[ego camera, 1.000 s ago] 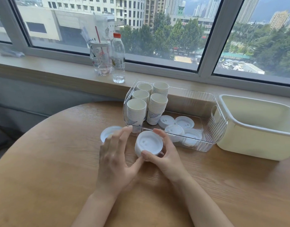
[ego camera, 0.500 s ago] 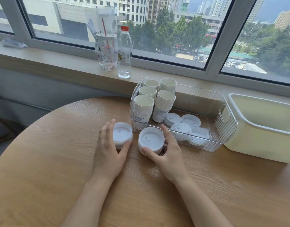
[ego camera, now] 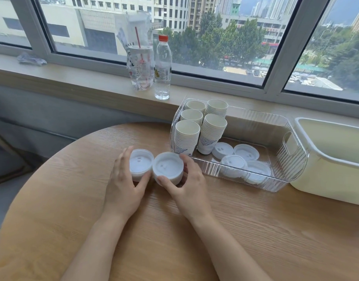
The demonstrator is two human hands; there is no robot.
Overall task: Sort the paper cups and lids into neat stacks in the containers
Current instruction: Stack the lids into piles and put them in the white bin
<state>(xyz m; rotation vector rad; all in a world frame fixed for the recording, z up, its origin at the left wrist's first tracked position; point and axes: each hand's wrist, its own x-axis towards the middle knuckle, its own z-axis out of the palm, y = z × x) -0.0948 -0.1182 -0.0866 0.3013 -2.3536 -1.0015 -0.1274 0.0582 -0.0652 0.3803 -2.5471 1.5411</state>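
Two bare forearms reached in from the near edge over the round wooden counter (ego camera: 255, 230). The left hand (ego camera: 123, 183) curled round the left stack of lids (ego camera: 141, 165), fingers along its left side and thumb at its near edge. The right hand (ego camera: 189, 185) gripped the right stack of lids (ego camera: 168, 167), thumb on the near rim and fingers wrapped round the far right side. The two white stacks stood on the counter, touching each other, just left of the clear container (ego camera: 292, 159).

Inside that clear ribbed container, five stacks of paper cups (ego camera: 187, 136) stood upright at its left end, three in the left row and two in the right. To their right, four piles of white lids (ego camera: 245, 153) lay on the container floor; how many lids each held could not be told. A cream tub (ego camera: 304, 179) sat against the container's right end, its inside only partly in view.

Farther off, on the window sill (ego camera: 73, 84), stood one clear plastic drink cup (ego camera: 140, 67) with a red straw, wrapped in a clear bag, and beside it on the right one water bottle (ego camera: 163, 69) with a red cap. One crumpled wrapper (ego camera: 30, 58) lay far left on the sill.
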